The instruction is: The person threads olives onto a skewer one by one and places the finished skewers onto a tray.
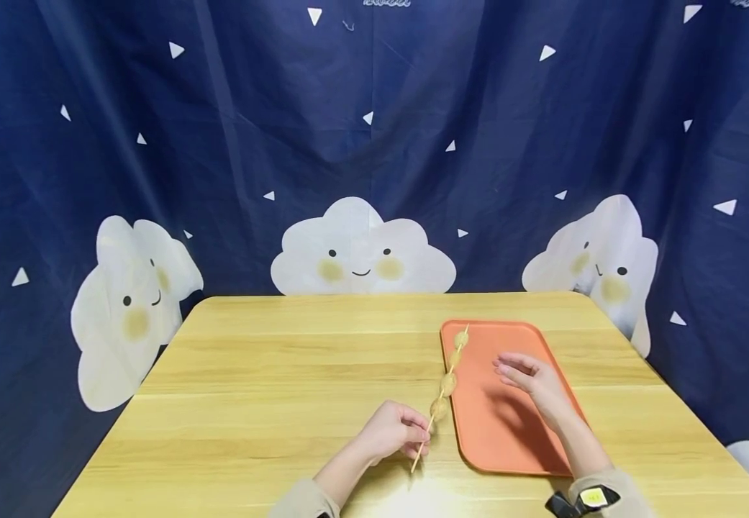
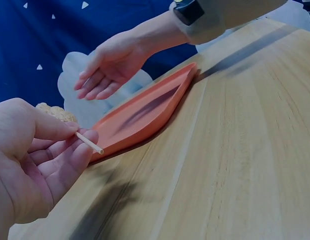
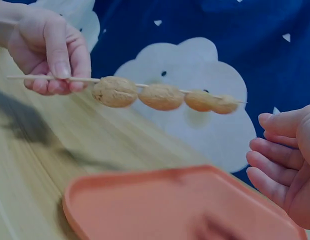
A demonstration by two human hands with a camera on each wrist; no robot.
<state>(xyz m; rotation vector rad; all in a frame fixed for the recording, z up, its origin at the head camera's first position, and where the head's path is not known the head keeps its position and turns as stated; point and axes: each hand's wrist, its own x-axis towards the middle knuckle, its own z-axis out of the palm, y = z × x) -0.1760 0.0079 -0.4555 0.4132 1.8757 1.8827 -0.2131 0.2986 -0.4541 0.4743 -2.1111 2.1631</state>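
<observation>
My left hand [image 1: 392, 433] pinches the bare lower end of a skewer [image 3: 115, 92] between thumb and fingers, holding it up off the table. Several wrinkled, light-brown oval pieces are threaded along it, and a sharp tip sticks out at the far end. In the left wrist view, the stick's blunt end [image 2: 90, 142] pokes out past the thumb; most of the pieces are hidden there. My right hand [image 1: 532, 381] hovers over an orange tray [image 1: 487, 432], fingers relaxed and holding nothing. The skewer's tip points towards it in the right wrist view, with a gap between.
The orange tray lies on the right side of a light wooden table [image 1: 270, 374], its rim slightly raised. Behind the table hangs a dark blue curtain [image 1: 374, 158] with white clouds and small triangles. A watch [image 1: 594, 498] is on my right wrist.
</observation>
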